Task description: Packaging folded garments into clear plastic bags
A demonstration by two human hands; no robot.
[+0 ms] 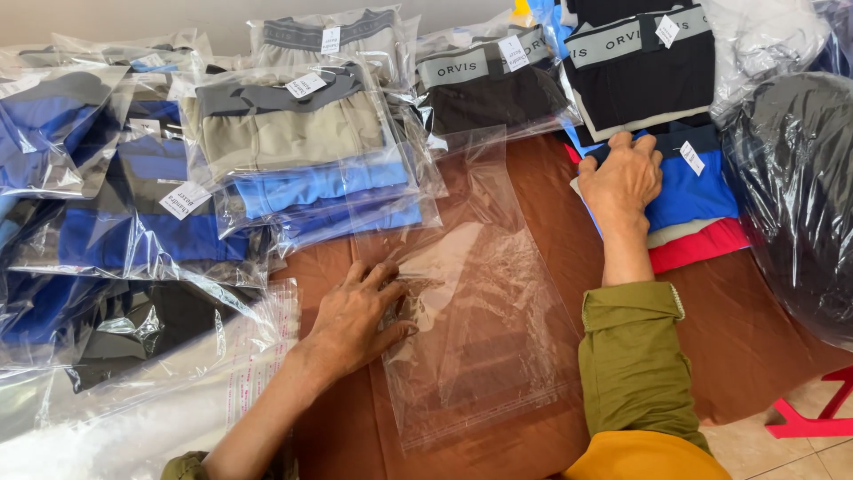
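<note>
My left hand [360, 316] rests flat on the left edge of an empty clear plastic bag [480, 311] that lies on the brown table [737, 320]. Its fingers are spread over the film. My right hand [622, 178] reaches to the far right and presses its fingers on a folded blue garment [693, 191], the top of a small unbagged stack with cream and red pieces under it. An olive sleeve covers my right forearm.
Bagged folded garments in blue, khaki and black are piled at the left [293, 142] and along the back [640, 62]. A stack of empty clear bags [151, 400] lies at the lower left. Dark bagged items [800, 204] sit at the right, and a red stool [813, 413] below.
</note>
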